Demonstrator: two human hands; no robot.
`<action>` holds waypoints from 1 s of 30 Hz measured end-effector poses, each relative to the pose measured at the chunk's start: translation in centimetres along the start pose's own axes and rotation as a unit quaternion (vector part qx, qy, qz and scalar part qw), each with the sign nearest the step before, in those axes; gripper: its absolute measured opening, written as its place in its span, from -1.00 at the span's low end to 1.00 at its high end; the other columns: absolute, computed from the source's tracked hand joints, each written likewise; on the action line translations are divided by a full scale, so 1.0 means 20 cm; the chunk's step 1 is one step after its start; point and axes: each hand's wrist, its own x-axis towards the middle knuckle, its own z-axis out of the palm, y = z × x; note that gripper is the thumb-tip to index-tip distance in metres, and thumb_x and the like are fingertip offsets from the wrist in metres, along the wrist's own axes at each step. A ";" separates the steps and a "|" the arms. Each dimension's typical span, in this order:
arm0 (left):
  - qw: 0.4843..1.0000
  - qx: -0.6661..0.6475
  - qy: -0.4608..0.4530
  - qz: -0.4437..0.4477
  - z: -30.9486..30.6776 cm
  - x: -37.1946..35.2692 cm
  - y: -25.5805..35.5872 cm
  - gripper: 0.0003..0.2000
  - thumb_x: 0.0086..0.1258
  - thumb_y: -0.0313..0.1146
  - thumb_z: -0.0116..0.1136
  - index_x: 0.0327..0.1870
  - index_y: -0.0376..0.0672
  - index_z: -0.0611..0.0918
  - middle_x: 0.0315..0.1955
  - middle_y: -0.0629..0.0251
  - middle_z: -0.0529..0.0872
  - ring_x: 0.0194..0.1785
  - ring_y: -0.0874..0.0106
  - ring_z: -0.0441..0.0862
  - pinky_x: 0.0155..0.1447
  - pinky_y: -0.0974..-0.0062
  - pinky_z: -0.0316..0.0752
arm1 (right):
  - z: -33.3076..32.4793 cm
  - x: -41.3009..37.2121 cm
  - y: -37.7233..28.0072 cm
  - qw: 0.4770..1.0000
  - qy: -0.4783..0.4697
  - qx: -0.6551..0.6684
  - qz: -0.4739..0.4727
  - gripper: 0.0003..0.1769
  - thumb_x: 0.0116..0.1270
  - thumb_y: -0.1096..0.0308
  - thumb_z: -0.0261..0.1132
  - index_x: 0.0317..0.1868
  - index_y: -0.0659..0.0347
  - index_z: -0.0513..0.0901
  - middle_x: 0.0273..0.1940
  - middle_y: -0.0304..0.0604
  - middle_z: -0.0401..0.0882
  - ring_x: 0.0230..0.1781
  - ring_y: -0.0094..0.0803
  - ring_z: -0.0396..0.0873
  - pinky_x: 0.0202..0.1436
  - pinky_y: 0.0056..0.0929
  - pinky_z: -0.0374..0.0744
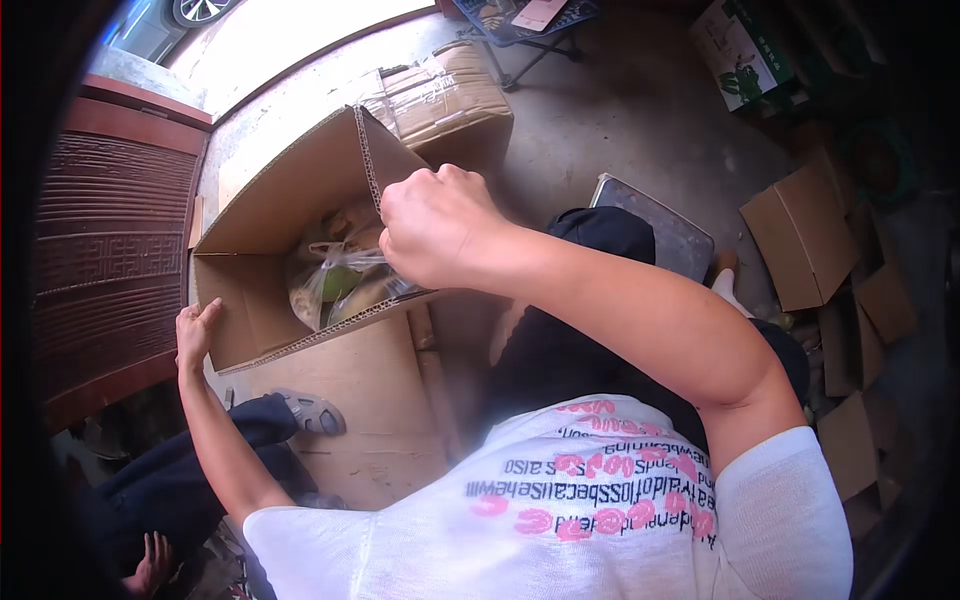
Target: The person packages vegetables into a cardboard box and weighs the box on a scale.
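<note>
A large open cardboard box (pixel 290 180) stands tilted before me, its corrugated edges facing up. Inside lies a clear plastic bag (pixel 325 265) with a green, rounded item (pixel 341 283) in it; the other contents are hard to make out. My left hand (pixel 195 335) holds the box's near left corner, thumb at the edge and the other fingers partly hidden behind the side. At the opposite side, my right hand (pixel 435 225) is closed in a fist over the right edge, its fingertips hidden from view.
Flattened cardboard (pixel 350 430) lies below the box. A taped carton (pixel 450 95) stands behind it. At left are a carved reddish-brown wooden panel (pixel 115 240) and another person's leg, shoe (pixel 318 413) and hand (pixel 152 567). More cartons (pixel 800 235) fill the right; a folding stool (pixel 525 25) stands at the back.
</note>
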 end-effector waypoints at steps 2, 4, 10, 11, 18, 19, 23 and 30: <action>0.996 -0.082 0.024 0.015 0.07 -0.04 0.07 -0.63 0.22 -0.17 0.24 -0.58 -0.35 0.54 -0.70 0.39 0.43 -0.55 0.63 0.30 -0.45 0.50 0.26 | -0.04 -0.05 0.01 1.000 0.015 -0.017 -0.018 -0.77 0.05 0.34 0.13 -0.47 0.29 0.67 -0.43 0.15 0.63 -0.32 0.05 0.64 -0.15 -0.11 0.58; 0.997 -0.052 0.034 0.045 0.06 -0.07 0.08 -0.66 0.24 -0.17 0.22 -0.50 -0.36 0.61 -0.65 0.39 0.56 -0.53 0.64 0.40 -0.41 0.51 0.34 | -0.05 -0.07 0.01 0.999 0.021 -0.032 -0.027 -0.77 0.05 0.34 0.12 -0.48 0.29 0.66 -0.43 0.15 0.63 -0.32 0.06 0.64 -0.15 -0.12 0.59; 0.993 -0.112 -0.029 -0.022 -0.11 -0.19 0.10 -0.73 0.30 -0.25 0.19 -0.39 -0.33 0.66 -0.56 0.43 0.64 -0.48 0.68 0.49 -0.36 0.62 0.41 | -0.01 -0.10 -0.07 0.999 -0.039 -0.018 -0.019 -0.78 0.04 0.35 0.14 -0.49 0.29 0.67 -0.44 0.14 0.63 -0.33 0.02 0.65 -0.17 -0.16 0.60; 0.993 -0.111 -0.028 -0.034 -0.15 -0.21 0.07 -0.74 0.30 -0.25 0.19 -0.39 -0.33 0.66 -0.56 0.43 0.64 -0.48 0.68 0.49 -0.36 0.62 0.41 | 0.00 -0.10 -0.11 0.998 -0.053 -0.020 -0.017 -0.80 0.02 0.36 0.16 -0.46 0.26 0.69 -0.42 0.11 0.65 -0.30 -0.03 0.67 -0.16 -0.20 0.61; 0.992 0.064 -0.025 -0.102 -0.23 -0.12 -0.19 -0.69 0.20 -0.16 0.23 -0.48 -0.30 0.64 -0.58 0.24 0.65 -0.49 0.51 0.55 -0.32 0.46 0.43 | 0.42 0.11 -0.14 0.993 -0.088 0.074 0.027 -0.73 0.10 0.27 0.14 -0.46 0.29 0.67 -0.40 0.15 0.64 -0.29 0.04 0.65 -0.14 -0.13 0.59; 0.986 0.118 -0.016 -0.119 -0.22 -0.09 -0.24 -0.65 0.17 -0.11 0.24 -0.50 -0.30 0.63 -0.58 0.18 0.64 -0.47 0.44 0.57 -0.29 0.41 0.43 | 0.49 0.15 -0.12 0.992 -0.090 0.083 0.027 -0.74 0.10 0.27 0.14 -0.45 0.28 0.67 -0.39 0.14 0.64 -0.28 0.04 0.64 -0.13 -0.13 0.59; 0.959 0.207 -0.031 -0.192 -0.14 -0.07 -0.45 -0.59 0.18 0.00 0.22 -0.46 -0.28 0.62 -0.33 -0.02 0.69 -0.19 0.09 0.63 -0.10 0.20 0.44 | 0.78 0.28 -0.12 0.988 -0.119 0.100 0.025 -0.74 0.11 0.26 0.13 -0.42 0.24 0.69 -0.38 0.12 0.65 -0.25 0.05 0.64 -0.08 -0.11 0.57; 0.893 0.297 -0.031 -0.335 0.24 -0.13 -0.67 -0.47 0.24 0.15 0.07 0.08 -0.03 0.59 0.08 0.05 0.57 0.19 0.08 0.49 0.21 0.10 0.36 | 0.73 0.43 -0.26 0.932 -0.287 -0.072 -0.211 -0.61 0.32 0.08 0.06 -0.17 0.20 0.65 -0.09 -0.07 0.61 0.00 -0.16 0.55 0.16 -0.06 0.43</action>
